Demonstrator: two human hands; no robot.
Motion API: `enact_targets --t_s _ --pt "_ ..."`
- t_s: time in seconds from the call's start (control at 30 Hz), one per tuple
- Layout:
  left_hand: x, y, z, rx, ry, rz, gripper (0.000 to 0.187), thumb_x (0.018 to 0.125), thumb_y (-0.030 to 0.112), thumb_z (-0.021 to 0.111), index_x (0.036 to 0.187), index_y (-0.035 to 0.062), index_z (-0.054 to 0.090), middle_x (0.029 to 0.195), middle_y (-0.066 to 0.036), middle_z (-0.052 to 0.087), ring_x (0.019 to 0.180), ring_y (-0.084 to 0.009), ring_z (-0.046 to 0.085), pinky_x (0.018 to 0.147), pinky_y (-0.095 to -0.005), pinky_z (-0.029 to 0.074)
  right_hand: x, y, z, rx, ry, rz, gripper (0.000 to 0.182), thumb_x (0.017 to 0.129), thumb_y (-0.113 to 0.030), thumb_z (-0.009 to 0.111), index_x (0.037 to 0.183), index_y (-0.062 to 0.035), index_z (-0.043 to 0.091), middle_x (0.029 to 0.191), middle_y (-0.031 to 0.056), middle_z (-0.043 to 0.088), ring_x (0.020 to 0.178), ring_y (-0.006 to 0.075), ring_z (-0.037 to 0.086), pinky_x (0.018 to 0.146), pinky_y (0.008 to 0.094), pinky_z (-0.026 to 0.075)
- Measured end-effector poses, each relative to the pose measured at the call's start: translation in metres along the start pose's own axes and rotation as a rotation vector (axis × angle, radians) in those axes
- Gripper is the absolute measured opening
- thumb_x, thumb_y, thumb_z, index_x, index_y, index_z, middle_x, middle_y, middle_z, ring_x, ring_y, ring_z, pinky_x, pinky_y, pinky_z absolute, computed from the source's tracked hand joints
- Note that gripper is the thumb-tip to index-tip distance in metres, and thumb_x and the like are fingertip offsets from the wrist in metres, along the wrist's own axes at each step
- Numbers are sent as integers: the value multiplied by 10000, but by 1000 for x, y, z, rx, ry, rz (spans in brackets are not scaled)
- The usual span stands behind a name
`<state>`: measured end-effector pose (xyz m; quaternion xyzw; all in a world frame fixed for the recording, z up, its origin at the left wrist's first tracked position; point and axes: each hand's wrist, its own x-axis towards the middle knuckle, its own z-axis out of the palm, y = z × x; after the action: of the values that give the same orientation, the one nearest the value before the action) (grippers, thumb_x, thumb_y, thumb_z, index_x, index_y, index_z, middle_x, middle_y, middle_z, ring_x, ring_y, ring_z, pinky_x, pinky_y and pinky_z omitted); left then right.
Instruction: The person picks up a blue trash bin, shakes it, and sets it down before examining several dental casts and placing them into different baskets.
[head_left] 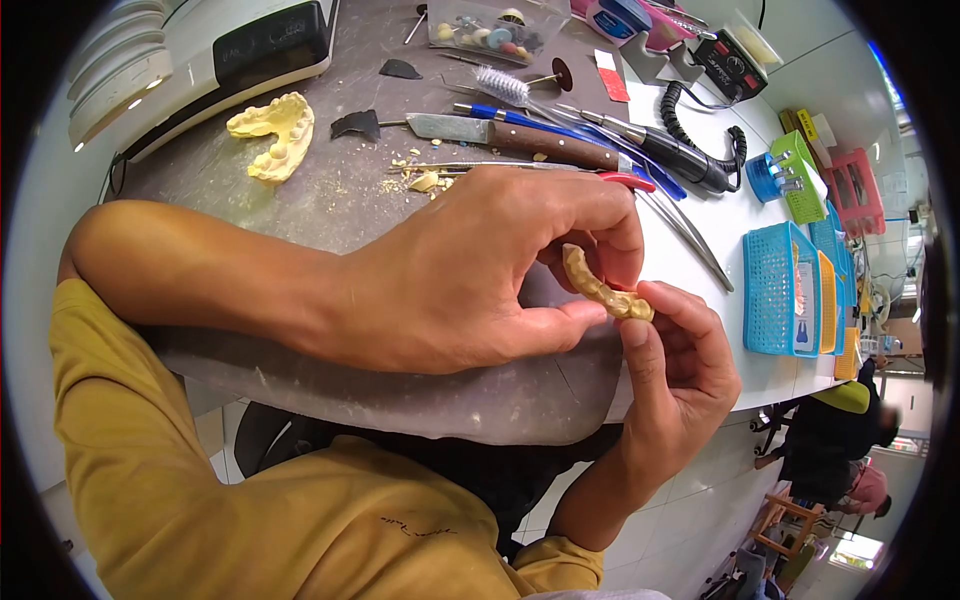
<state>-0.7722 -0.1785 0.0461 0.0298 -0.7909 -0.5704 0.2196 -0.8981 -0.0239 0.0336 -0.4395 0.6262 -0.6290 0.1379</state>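
Note:
A small curved tan dental arch model (pixel 603 292), with tooth shapes along it, is held up between my two hands above the bench edge. My left hand (pixel 480 270) reaches in from the left, back upward, its thumb tip against the model and its fingers curled behind it. My right hand (pixel 685 375) pinches the lower right end between thumb and index finger. A larger pale yellow dental cast (pixel 280 137) rests on the grey mat beyond my left forearm. Just past my left hand lie a wooden-handled plaster knife (pixel 555 143) and scattered yellow chips (pixel 427 182).
Behind the knife are a bristle brush (pixel 502 86), a rotary handpiece (pixel 672 150) and a clear box (pixel 495 30) of small parts. Metal tweezers (pixel 695 240) lie right of my left hand. Blue baskets (pixel 775 290) stand rightward. People (pixel 830 440) are in the background.

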Motion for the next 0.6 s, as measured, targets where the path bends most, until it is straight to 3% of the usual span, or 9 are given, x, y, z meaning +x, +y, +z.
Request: enact_targets --t_s 0.17,0.4,0.6 --pt "-1 -3 -1 58 -20 122 277 779 -100 660 1027 2 590 1003 -62 579 956 -143 602 842 -251 524 -1 -1 -3 40 3 46 223 828 48 700 1049 55 674 978 122 665 849 135 634 769 240 501" --pt "-2 0 -2 49 -26 129 278 789 -76 677 1042 0 592 1023 -64 581 966 -150 598 852 -261 530 -1 1 -3 116 15 52 232 855 -9 709 1068 68 661 973 114 670 859 135 639 783 240 501" --pt "-1 3 0 -70 -49 4 261 818 -32 693 1052 1 583 1033 -55 583 971 -123 591 856 -260 532 -1 0 -3 119 26 63 238 861 -44 715 1065 65 656 956 106 674 845 123 630 765 224 488"
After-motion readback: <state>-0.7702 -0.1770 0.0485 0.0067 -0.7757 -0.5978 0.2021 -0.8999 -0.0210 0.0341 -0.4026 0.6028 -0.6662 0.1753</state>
